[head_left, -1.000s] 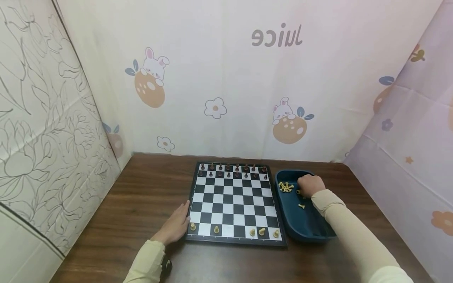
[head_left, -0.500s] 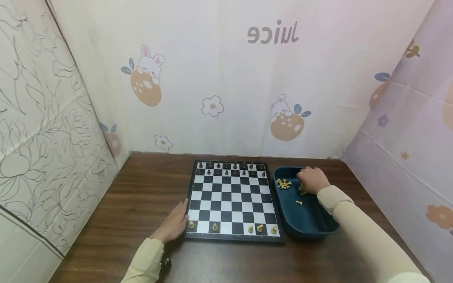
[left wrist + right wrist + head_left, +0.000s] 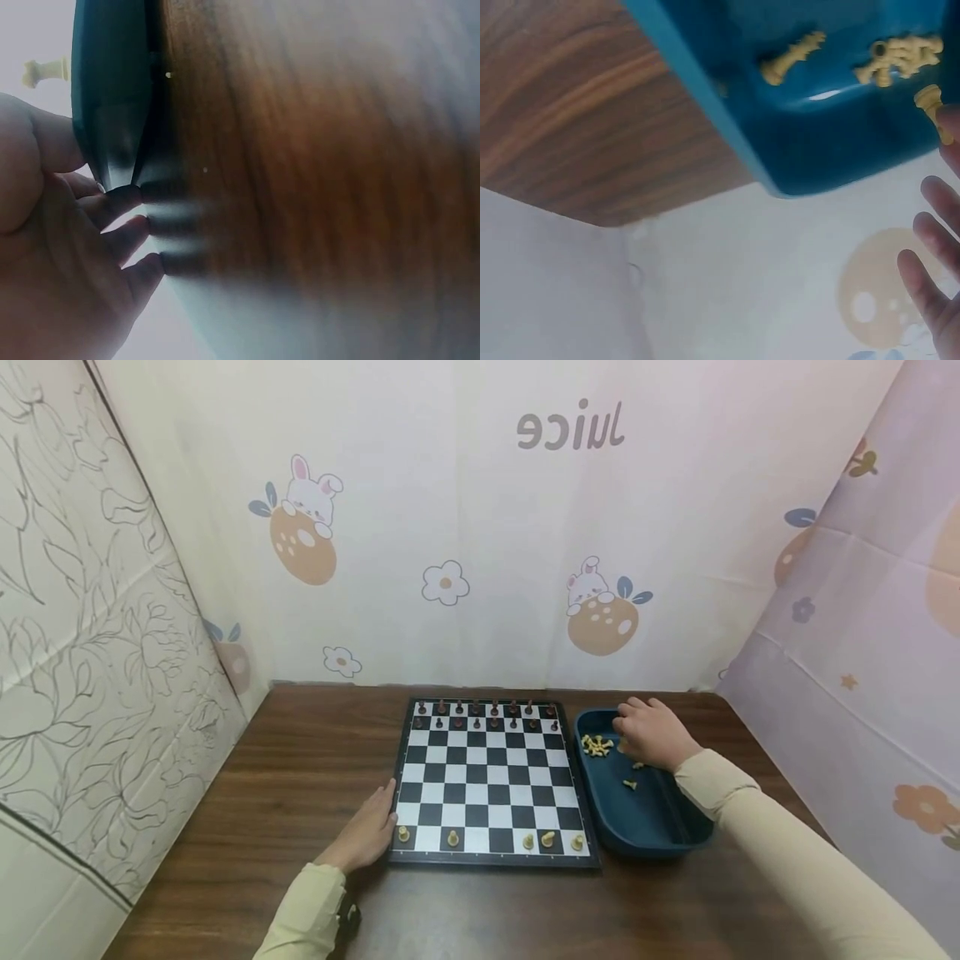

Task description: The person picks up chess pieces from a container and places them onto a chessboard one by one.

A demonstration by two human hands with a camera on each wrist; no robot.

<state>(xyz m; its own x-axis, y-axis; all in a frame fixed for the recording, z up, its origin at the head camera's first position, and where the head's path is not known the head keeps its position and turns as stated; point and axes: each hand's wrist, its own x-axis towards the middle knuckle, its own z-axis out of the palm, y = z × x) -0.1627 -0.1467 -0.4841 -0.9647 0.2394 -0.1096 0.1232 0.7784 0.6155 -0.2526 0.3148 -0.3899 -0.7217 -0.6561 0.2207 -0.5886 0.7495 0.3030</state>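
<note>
A black-and-white chessboard (image 3: 487, 774) lies on the brown table. My left hand (image 3: 363, 833) rests along its left edge, fingers extended; in the left wrist view the fingertips (image 3: 150, 266) touch the table beside the board's dark side. Over the blue tray (image 3: 641, 818), my right hand (image 3: 656, 732) pinches a pale yellow chess piece (image 3: 930, 105), its wide base showing and its top hidden by the fingers. The other right fingers (image 3: 922, 289) are spread. A heap of yellow pieces (image 3: 597, 745) lies in the tray, and a single piece (image 3: 629, 784) lies nearer its middle.
Dark red-brown pieces (image 3: 476, 723) stand in two rows at the board's far side. Along the near row stand several yellow pieces, one at the left corner (image 3: 403, 834). A printed curtain (image 3: 450, 527) hangs behind the table (image 3: 315, 752).
My right hand has lifted from the tray floor and shifted slightly left, now with a yellow chess piece. My left hand stays at the board's edge. The head view has shifted a little.
</note>
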